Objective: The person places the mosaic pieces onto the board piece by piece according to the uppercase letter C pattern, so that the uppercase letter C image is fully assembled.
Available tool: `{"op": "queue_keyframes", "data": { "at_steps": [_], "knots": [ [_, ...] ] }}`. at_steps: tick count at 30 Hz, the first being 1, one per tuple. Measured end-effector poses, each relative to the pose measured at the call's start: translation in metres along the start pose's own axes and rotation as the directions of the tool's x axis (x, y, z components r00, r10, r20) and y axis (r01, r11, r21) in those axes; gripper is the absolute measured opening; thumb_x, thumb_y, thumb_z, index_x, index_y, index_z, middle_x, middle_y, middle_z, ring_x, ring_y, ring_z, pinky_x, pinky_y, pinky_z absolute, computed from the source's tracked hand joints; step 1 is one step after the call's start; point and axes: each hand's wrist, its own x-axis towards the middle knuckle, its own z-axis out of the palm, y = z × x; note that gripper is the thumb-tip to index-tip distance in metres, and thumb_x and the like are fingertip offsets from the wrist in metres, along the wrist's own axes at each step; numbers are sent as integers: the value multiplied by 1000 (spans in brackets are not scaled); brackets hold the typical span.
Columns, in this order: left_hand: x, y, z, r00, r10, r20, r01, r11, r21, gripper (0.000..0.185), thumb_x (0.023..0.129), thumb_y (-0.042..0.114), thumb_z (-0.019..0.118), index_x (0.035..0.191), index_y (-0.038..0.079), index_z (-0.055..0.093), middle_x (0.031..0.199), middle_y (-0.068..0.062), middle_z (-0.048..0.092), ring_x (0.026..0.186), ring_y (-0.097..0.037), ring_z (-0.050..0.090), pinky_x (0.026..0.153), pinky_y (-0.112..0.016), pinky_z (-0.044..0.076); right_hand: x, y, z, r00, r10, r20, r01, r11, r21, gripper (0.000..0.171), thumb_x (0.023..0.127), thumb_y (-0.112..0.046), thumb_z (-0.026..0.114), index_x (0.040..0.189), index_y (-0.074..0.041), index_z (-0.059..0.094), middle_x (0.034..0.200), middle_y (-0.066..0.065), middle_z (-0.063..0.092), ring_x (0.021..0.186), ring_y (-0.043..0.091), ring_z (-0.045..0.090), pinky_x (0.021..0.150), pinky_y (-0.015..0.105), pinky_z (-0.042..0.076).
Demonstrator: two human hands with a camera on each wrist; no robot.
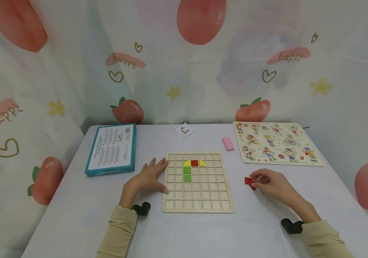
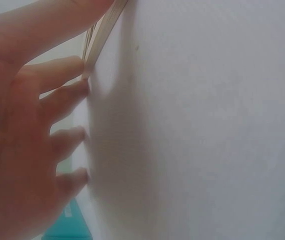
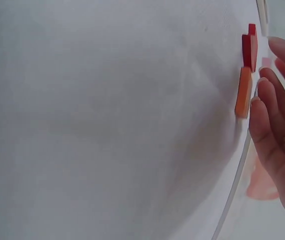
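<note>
My left hand [image 1: 146,177] rests against the left edge of a wooden grid board [image 1: 198,211], fingers spread and thumb at the lower side. In the left wrist view the fingers [image 2: 70,97] touch the board's edge [image 2: 105,37]. On the board lie two green squares [image 1: 187,173], a red square [image 1: 194,163] and yellow curved pieces [image 1: 202,163]. My right hand [image 1: 272,184] is bent over small red pieces [image 1: 248,181] right of the board. The right wrist view shows those red pieces and an orange piece [image 3: 243,92] on the table, just below the fingertips; nothing shows between thumb and fingers.
A teal box [image 1: 111,148] lies at the back left. A small pattern card [image 1: 185,130] and a pink block [image 1: 228,143] lie behind the board. At the back right is a wooden picture puzzle [image 1: 274,145]. Patterned cloth [image 1: 203,71] hangs behind the white table [image 1: 203,236].
</note>
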Motion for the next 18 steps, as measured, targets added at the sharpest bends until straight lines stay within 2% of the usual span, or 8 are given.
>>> {"op": "queue_keyframes", "data": {
  "at_steps": [6, 10, 14, 18],
  "knots": [
    [0, -1, 0, 1000, 0, -3, 0, 1000, 1, 108, 67, 36, 88, 154, 16, 27, 164, 0, 15, 153, -33, -3, 123, -56, -1, 0, 5, -1, 1000, 22, 11, -22, 1000, 3, 25, 84, -18, 74, 108, -12, 70, 98, 2, 70, 83, 13, 59, 67, 20, 50],
    [-1, -2, -1, 1000, 5, -1, -5, 1000, -1, 108, 67, 36, 88, 154, 15, 27, 164, 0, 15, 152, -34, -3, 123, -56, -1, 6, 4, 2, 1000, 17, 18, -17, 1000, 8, 28, 83, -24, 76, 107, -11, 71, 97, 2, 69, 78, 12, 57, 63, 19, 47],
    [0, -2, 0, 1000, 15, -4, -15, 1000, -9, 108, 67, 36, 88, 154, 15, 28, 164, -1, 16, 152, -34, -3, 123, -56, -1, 12, 2, 6, 1000, 9, 30, -9, 1000, 6, 30, 81, -28, 78, 104, -11, 71, 83, -2, 67, 68, 10, 52, 57, 20, 43],
    [1, -2, 1, 1000, 6, -6, -6, 1000, -7, 108, 66, 36, 88, 154, 16, 28, 164, 1, 16, 153, -33, -3, 123, -55, -1, 17, 2, 7, 998, 10, 56, -9, 1000, -2, 24, 82, -26, 77, 100, -12, 71, 73, -4, 63, 64, 10, 49, 55, 21, 40]
  ]
}}
